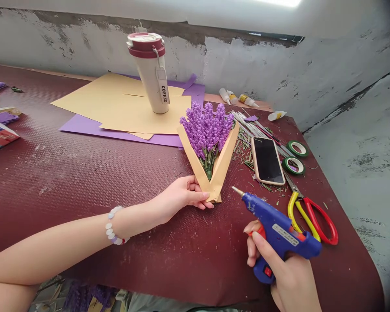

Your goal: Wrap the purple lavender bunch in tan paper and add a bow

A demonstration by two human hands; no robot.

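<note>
In the head view, the left hand (pixel 180 196) pinches the base of the paper wrap (pixel 225 167) around purple flowers (pixel 208 130), over the table (pixel 94 186); the right hand (pixel 287 275) curls round a glue gun (pixel 268 212), nozzle (pixel 237 190) near the wrap.

One left hand (pixel 178 197) at the centre and one right hand (pixel 290 271) at the lower right made two; there was one glue gun (pixel 269 216) at the lower right and one wrapped bouquet (pixel 205 145) at the centre, its sprigs (pixel 208 119) too crowded to count; one phone (pixel 268 160), two tape rolls (pixel 291 149) and one pair of scissors (pixel 299 196) lay at the right; four small bottles (pixel 246 100) lay at the upper right; one cup (pixel 151 78) and at least two tan sheets (pixel 94 102) were at the upper left; one bracelet (pixel 109 230) showed at the lower left.
</note>
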